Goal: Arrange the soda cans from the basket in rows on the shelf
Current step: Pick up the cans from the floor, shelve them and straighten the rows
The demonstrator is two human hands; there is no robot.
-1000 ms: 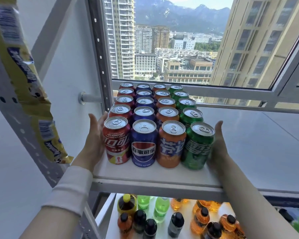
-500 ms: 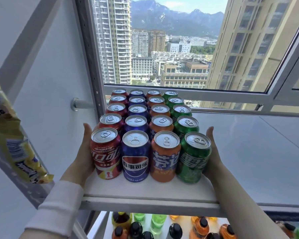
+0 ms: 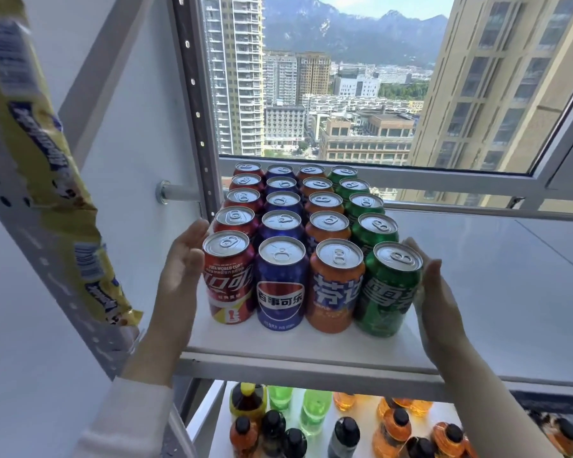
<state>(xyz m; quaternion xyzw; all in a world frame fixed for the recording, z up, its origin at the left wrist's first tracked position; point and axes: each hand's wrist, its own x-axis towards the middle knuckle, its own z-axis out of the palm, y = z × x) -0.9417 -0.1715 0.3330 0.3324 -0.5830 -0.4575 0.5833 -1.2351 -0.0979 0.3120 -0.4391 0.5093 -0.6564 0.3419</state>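
Several soda cans stand in four colour columns on the white shelf [image 3: 278, 345]: red [image 3: 229, 276], blue [image 3: 280, 285], orange [image 3: 334, 289] and green [image 3: 389, 292] at the front, more rows behind reaching to the window. My left hand [image 3: 179, 276] lies flat with straight fingers beside the front red can, a small gap showing. My right hand [image 3: 439, 302] is flat against the front green can's right side. No basket is in view.
A perforated metal upright [image 3: 196, 104] rises behind the left cans. A yellow snack bag [image 3: 40, 166] hangs at the left. Bottles [image 3: 311, 421] fill the lower shelf. Behind the cans is a window frame [image 3: 444, 180]; the shelf extends right.
Both hands stay flanking the front row of cans. The left hand has eased slightly off the red can. The camera view shifted.
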